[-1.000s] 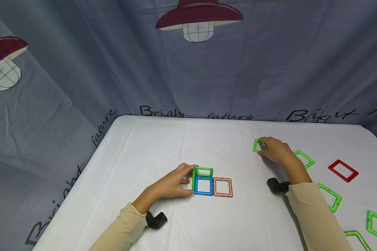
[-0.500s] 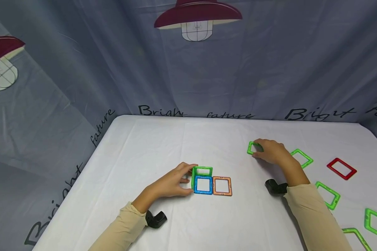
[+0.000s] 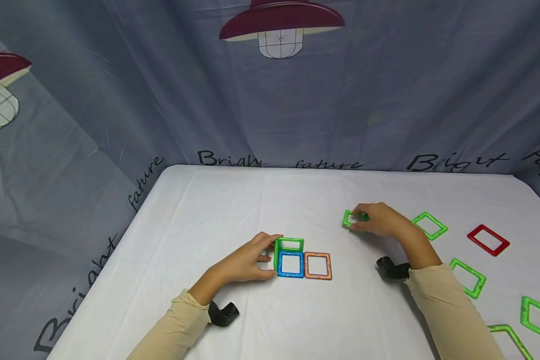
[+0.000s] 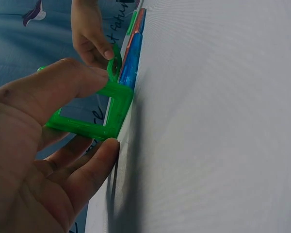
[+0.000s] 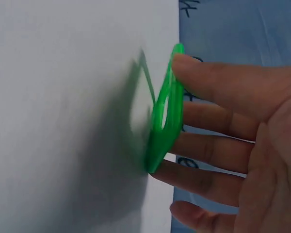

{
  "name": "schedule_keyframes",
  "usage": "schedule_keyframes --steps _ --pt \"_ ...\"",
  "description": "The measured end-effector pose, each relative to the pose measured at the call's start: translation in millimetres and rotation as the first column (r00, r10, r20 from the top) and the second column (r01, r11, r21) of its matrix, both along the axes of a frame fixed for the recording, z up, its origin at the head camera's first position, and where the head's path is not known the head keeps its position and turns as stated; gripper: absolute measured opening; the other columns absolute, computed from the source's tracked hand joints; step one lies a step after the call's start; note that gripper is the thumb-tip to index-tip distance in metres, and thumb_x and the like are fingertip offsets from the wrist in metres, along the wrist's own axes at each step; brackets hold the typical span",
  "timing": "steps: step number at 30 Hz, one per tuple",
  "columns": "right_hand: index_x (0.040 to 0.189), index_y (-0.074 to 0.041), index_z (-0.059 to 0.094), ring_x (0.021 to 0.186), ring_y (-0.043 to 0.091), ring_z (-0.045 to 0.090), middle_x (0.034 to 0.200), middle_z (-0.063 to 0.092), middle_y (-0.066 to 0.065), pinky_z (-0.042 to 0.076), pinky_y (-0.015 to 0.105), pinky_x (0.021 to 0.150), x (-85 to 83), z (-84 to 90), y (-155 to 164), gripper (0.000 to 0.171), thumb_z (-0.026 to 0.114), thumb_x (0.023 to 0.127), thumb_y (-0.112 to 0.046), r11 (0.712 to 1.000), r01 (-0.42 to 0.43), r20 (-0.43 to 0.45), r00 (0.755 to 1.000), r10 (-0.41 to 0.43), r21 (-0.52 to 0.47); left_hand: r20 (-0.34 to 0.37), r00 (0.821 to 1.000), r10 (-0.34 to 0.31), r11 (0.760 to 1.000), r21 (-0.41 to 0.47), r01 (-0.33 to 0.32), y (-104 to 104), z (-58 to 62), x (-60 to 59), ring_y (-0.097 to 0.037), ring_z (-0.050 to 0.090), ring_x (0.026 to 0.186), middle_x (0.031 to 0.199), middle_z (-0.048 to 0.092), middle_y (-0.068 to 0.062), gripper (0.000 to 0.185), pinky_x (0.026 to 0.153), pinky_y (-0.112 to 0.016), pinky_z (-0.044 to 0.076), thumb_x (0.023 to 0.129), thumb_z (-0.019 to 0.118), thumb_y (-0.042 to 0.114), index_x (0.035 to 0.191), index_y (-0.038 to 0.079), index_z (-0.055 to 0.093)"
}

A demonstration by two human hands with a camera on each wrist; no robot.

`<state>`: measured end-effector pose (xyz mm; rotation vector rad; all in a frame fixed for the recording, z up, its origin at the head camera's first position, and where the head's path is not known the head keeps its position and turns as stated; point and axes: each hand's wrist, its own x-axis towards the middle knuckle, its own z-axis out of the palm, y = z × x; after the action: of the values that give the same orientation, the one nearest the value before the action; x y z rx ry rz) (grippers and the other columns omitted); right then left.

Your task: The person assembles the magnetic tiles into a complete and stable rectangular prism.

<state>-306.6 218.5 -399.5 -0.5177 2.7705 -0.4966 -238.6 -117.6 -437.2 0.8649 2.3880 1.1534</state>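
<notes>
Both hands grasping green tiles

My left hand (image 3: 247, 260) pinches the upright green tile (image 3: 276, 252); my right hand (image 3: 380, 220) grips a loose green square (image 3: 350, 219).

green square frame (image 3: 352, 219) | tilted off tablecloth, pinched | upright green frame (image 3: 276, 255) | touching blue tile (image 3: 291, 265)

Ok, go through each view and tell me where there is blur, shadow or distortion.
Head view: evenly lit and sharp, with soft shadows under both forearms on the table. Left wrist view: the left hand looms large and soft, and the upright green tile casts a dark streak. Right wrist view: the green square tile in the right hand is smeared, its shadow faint on the cloth.
</notes>
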Motion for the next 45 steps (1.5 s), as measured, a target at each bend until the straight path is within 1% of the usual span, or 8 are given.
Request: schedule_keyframes --steps 2,5,12,18,24,32,39,45 --pt "0.107 -0.001 0.061 0.101 0.035 0.055 0.109 0.062 0.020 0.047 0.049 0.084 0.9 0.4 -2.8 0.040 0.063 0.083 -0.033 1.000 -0.012 0.008 1.000 0.012 -0.007 -0.001 1.000 -0.002 1.000 0.001 0.002 -0.1 -0.7 0.0 -0.016 0.047 0.116 0.122 0.040 -0.007 0.074 0.089 -0.014 0.046 0.076 0.070 0.005 0.140 0.008 0.031" --pt "0.107 -0.003 0.063 0.101 0.033 0.056 0.108 0.063 0.017 0.047 0.047 0.082 2.9 0.1 -5.8 0.039 0.064 0.083 -0.033 0.999 -0.035 0.018 0.999 0.035 -0.018 0.002 1.000 -0.002 1.000 0.001 0.002 0.0 -0.8 0.4 -0.015 0.048 0.115 0.122 0.040 -0.007 0.074 0.089 -0.014 0.046 0.077 0.070 0.005 0.140 0.008 0.030" --pt "0.117 -0.002 0.059 0.107 0.035 0.055 0.114 0.062 0.018 0.045 0.050 0.089 9.5 2.4 -14.8 0.044 0.065 0.083 -0.029 0.997 -0.073 0.007 0.997 0.073 -0.036 -0.005 1.000 0.001 1.000 -0.006 -0.001 0.2 -0.5 0.8 -0.014 0.048 0.115 0.122 0.040 -0.006 0.074 0.088 -0.014 0.047 0.077 0.070 0.006 0.140 0.009 0.031" --pt "0.119 -0.004 0.058 0.109 0.035 0.054 0.117 0.060 0.017 0.045 0.051 0.090 12.8 5.6 -23.0 0.045 0.063 0.084 -0.032 0.995 -0.102 0.047 0.994 0.103 -0.022 -0.008 1.000 -0.001 1.000 -0.005 0.001 0.2 -0.6 1.1 -0.015 0.048 0.115 0.122 0.040 -0.006 0.074 0.089 -0.014 0.046 0.077 0.070 0.006 0.140 0.008 0.031" --pt "0.120 -0.007 0.059 0.110 0.033 0.054 0.118 0.061 0.014 0.044 0.051 0.091 16.1 6.5 -28.6 0.043 0.061 0.086 -0.033 0.987 -0.157 0.043 0.987 0.158 -0.030 0.001 1.000 0.001 1.000 -0.001 -0.001 -0.2 0.4 1.7 -0.015 0.047 0.116 0.123 0.040 -0.006 0.075 0.089 -0.014 0.046 0.077 0.070 0.006 0.140 0.009 0.030" --pt "0.122 -0.014 0.060 0.103 0.027 0.060 0.119 0.062 0.009 0.049 0.045 0.085 21.8 8.7 -35.7 0.036 0.057 0.089 -0.029 0.964 -0.238 0.044 0.969 0.245 -0.119 0.002 1.000 0.001 1.000 0.001 -0.001 -0.8 -0.2 1.1 -0.014 0.047 0.116 0.122 0.040 -0.006 0.074 0.089 -0.014 0.046 0.077 0.069 0.006 0.140 0.009 0.030" --pt "0.120 -0.014 0.061 0.106 0.030 0.059 0.119 0.061 0.009 0.049 0.046 0.088 24.9 9.6 -41.1 0.033 0.056 0.090 -0.025 0.949 -0.277 0.038 0.958 0.285 -0.149 0.003 1.000 -0.002 1.000 -0.003 0.002 -1.0 -0.2 0.3 -0.015 0.048 0.116 0.122 0.040 -0.007 0.074 0.089 -0.014 0.046 0.077 0.070 0.007 0.140 0.008 0.030" --pt "0.121 -0.013 0.061 0.106 0.023 0.059 0.118 0.062 0.007 0.050 0.041 0.086 26.1 9.0 -45.3 0.032 0.054 0.092 -0.023 0.926 -0.330 0.036 0.939 0.342 -0.182 0.001 1.000 -0.006 1.000 -0.006 0.006 -1.0 0.6 -0.7 -0.015 0.048 0.116 0.123 0.040 -0.007 0.074 0.089 -0.014 0.046 0.078 0.069 0.007 0.140 0.009 0.030"
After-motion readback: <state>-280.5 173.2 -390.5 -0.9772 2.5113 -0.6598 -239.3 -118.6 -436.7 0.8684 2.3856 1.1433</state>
